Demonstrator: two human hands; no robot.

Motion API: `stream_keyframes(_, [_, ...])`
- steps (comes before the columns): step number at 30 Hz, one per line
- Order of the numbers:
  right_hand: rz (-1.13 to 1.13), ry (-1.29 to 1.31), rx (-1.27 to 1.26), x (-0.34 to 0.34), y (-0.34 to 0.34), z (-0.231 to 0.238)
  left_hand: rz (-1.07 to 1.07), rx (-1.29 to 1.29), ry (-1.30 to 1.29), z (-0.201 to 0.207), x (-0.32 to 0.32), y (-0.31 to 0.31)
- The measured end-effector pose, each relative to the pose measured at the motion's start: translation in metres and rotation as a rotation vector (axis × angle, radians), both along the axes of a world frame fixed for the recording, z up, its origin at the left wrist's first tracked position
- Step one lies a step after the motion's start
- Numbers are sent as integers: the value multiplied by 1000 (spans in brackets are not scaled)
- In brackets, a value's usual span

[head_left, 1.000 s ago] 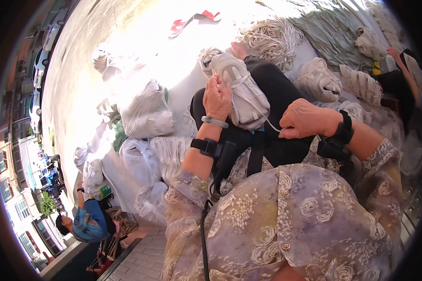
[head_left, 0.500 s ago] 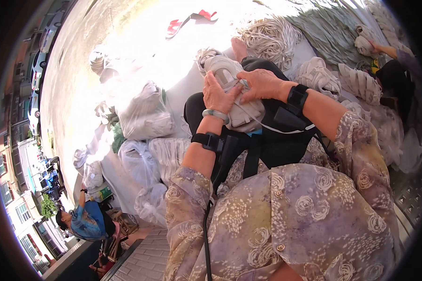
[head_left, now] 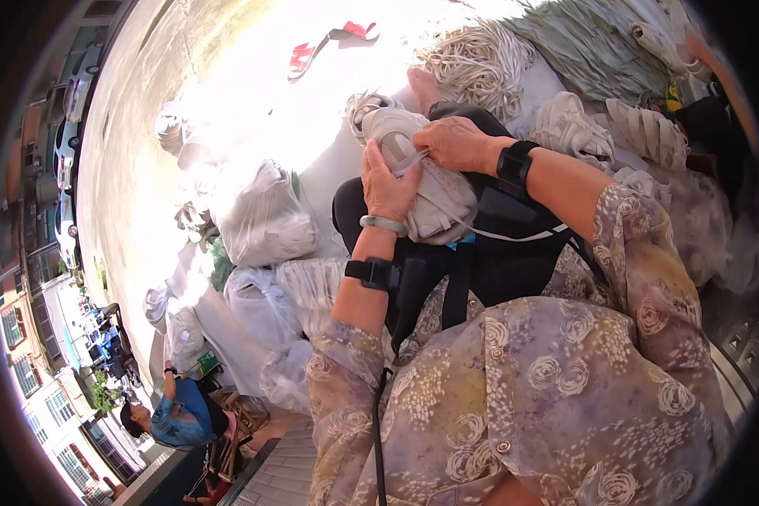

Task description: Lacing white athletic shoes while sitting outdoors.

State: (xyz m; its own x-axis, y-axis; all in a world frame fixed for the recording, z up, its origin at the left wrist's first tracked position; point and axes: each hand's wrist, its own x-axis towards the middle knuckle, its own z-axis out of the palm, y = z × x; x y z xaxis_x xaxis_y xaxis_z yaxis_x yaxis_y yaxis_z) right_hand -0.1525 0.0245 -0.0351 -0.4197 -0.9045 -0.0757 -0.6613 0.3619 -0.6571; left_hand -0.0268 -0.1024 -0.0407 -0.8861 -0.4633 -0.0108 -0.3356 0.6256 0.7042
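An off-white shoe [head_left: 440, 201], apparently a sneaker upper, lies across my dark-clad lap with its toe end pointing away from me. My left hand [head_left: 388, 187], a bracelet at its wrist, is wrapped along the shoe's left side, the thumb near the lacing opening. At the opening's upper right, my right hand [head_left: 460, 145] pinches a white shoelace [head_left: 508, 237], its fingers close to the eyelets. A long end of the lace runs over the shoe and off to the right across my lap. The fingertips partly hide the eyelets.
A heap of white laces [head_left: 481, 66] and a grey-green laces bundle [head_left: 594, 52] lie ahead. Tied bundles of pale uppers [head_left: 569, 131] sit to the right, plastic-bagged ones [head_left: 270, 221] to the left. One co-worker [head_left: 181, 413] sits lower left; another's arm [head_left: 721, 72] shows upper right.
My right hand has moved slightly left and up along the shoe's opening with the lace. The view has shifted a little. At the right, the co-worker's arm has moved up.
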Motion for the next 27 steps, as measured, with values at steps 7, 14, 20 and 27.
stream_keyframes(7, [-15,80,-192,2,-4,18,-138,-431,26,27,-8,14])
stream_keyframes(14, [6,-61,-229,-10,18,63,-156,-554,112,21,-23,15])
stream_keyframes(20, [-105,-337,-200,-23,72,67,94,22,300,63,-39,0])
stream_keyframes(27, [-254,-462,-288,-11,121,45,212,549,620,147,-31,-30])
